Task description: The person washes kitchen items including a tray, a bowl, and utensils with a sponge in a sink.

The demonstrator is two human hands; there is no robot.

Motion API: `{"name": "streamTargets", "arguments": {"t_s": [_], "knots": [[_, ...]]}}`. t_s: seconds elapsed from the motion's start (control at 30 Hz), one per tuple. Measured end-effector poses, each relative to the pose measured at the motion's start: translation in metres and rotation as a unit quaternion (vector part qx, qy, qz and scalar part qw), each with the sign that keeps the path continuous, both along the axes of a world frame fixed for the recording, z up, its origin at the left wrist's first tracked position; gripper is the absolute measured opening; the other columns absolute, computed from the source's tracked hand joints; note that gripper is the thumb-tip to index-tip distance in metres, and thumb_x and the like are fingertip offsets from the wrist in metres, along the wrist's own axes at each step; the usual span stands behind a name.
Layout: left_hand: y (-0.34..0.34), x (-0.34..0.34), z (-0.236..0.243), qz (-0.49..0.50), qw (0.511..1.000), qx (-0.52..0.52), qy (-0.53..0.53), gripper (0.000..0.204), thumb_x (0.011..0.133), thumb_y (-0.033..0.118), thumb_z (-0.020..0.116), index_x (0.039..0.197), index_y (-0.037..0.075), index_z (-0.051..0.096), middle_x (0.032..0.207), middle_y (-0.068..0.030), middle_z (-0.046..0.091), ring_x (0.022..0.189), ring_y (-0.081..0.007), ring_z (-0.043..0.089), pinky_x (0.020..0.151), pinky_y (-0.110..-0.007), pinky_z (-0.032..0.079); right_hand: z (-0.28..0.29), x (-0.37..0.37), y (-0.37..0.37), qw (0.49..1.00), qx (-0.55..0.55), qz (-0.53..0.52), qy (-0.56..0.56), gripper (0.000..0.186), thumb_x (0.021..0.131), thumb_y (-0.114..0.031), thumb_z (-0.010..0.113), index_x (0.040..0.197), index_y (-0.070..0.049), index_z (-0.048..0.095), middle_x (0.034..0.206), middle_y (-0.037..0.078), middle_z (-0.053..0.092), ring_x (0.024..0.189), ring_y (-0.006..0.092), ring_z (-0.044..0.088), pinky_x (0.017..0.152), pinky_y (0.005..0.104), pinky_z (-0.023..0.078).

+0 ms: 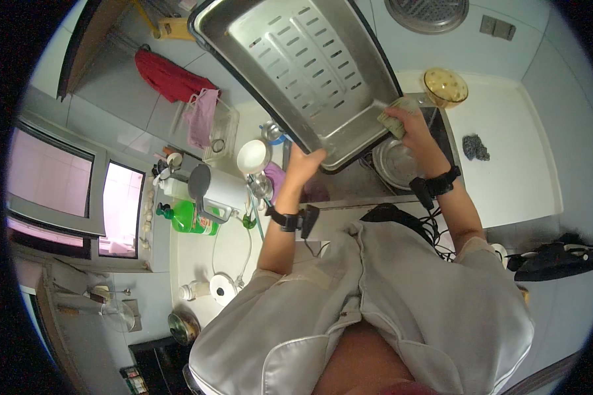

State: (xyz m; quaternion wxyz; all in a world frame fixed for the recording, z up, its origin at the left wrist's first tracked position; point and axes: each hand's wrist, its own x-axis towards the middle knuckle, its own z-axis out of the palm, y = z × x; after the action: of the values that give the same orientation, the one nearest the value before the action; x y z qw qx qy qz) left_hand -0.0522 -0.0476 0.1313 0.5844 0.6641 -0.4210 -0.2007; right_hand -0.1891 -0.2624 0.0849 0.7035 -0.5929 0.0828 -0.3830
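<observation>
I hold up a deep rectangular metal tray point(303, 76) with a black rim and rows of slots in its bottom, tilted above the sink area. My left hand point(303, 163) is closed on its near left edge, with the thumb over the rim. My right hand point(412, 124) is closed around a yellowish-green sponge point(391, 125), which presses against the tray's right near corner. Below the right hand lies a round metal basin point(394, 164) in the sink; the tray and my arm hide part of it.
On the left stand a white bowl point(253, 157), an electric kettle point(219, 191), a green soap bottle point(192, 218) and a clear rack point(223, 128) with a pink cloth point(202, 118). At right, an amber glass bowl point(445, 87) and a steel wool scrubber point(475, 147) rest on the white counter point(514, 158).
</observation>
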Motion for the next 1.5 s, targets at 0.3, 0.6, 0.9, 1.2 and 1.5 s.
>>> {"name": "streamTargets", "arguments": {"t_s": [0.3, 0.6, 0.9, 1.2, 1.5], "knots": [[0.006, 0.044, 0.043, -0.145, 0.985, 0.086, 0.026, 0.072, 0.056, 0.002, 0.049, 0.125, 0.001, 0.028, 0.122, -0.0105, 0.035, 0.109, -0.0187, 0.036, 0.088, -0.025, 0.030, 0.029, 0.005, -0.007, 0.970, 0.227, 0.032, 0.083, 0.017, 0.071, -0.012, 0.055, 0.085, -0.004, 0.050, 0.075, 0.005, 0.053, 0.069, 0.0162, 0.055, 0.059, 0.0269, 0.046], [-0.012, -0.029, -0.027, -0.021, 0.982, -0.117, 0.149, 0.052, 0.061, 0.002, 0.063, 0.108, -0.001, 0.041, 0.101, -0.0071, 0.048, 0.091, -0.0171, 0.046, 0.079, -0.027, 0.038, -0.013, 0.010, 0.012, 0.985, 0.156, -0.059, -0.031, 0.016, 0.073, -0.013, 0.053, 0.087, -0.005, 0.051, 0.080, 0.004, 0.054, 0.071, 0.0152, 0.054, 0.062, 0.0274, 0.045], [0.029, -0.008, -0.035, -0.003, 0.995, -0.019, 0.097, 0.027, 0.062, 0.004, 0.057, 0.088, -0.001, 0.050, 0.083, -0.0052, 0.052, 0.075, -0.0155, 0.049, 0.066, -0.027, 0.041, 0.037, -0.014, -0.027, 0.941, 0.331, -0.040, -0.052, 0.031, 0.069, -0.012, 0.060, 0.095, -0.001, 0.048, 0.086, 0.009, 0.055, 0.077, 0.0209, 0.056, 0.067, 0.0310, 0.047], [0.031, -0.016, -0.037, 0.027, 0.990, -0.099, 0.099, 0.020, 0.065, 0.004, 0.051, 0.084, -0.002, 0.050, 0.080, -0.0046, 0.051, 0.073, -0.0156, 0.048, 0.066, -0.028, 0.040, 0.018, 0.007, -0.056, 0.964, 0.215, -0.146, -0.056, 0.053, 0.068, -0.021, 0.066, 0.107, 0.003, 0.040, 0.096, 0.014, 0.052, 0.086, 0.0223, 0.053, 0.069, 0.0327, 0.045], [0.016, -0.026, -0.036, 0.128, 0.967, -0.152, 0.158, 0.021, 0.066, 0.003, 0.047, 0.086, -0.003, 0.043, 0.076, -0.0043, 0.046, 0.068, -0.0142, 0.044, 0.065, -0.025, 0.038, 0.031, 0.019, -0.010, 0.880, -0.250, -0.371, 0.157, 0.078, 0.067, -0.037, 0.063, 0.121, 0.001, 0.021, 0.108, 0.023, 0.036, 0.100, 0.0337, 0.041, 0.079, 0.0395, 0.038]]}}
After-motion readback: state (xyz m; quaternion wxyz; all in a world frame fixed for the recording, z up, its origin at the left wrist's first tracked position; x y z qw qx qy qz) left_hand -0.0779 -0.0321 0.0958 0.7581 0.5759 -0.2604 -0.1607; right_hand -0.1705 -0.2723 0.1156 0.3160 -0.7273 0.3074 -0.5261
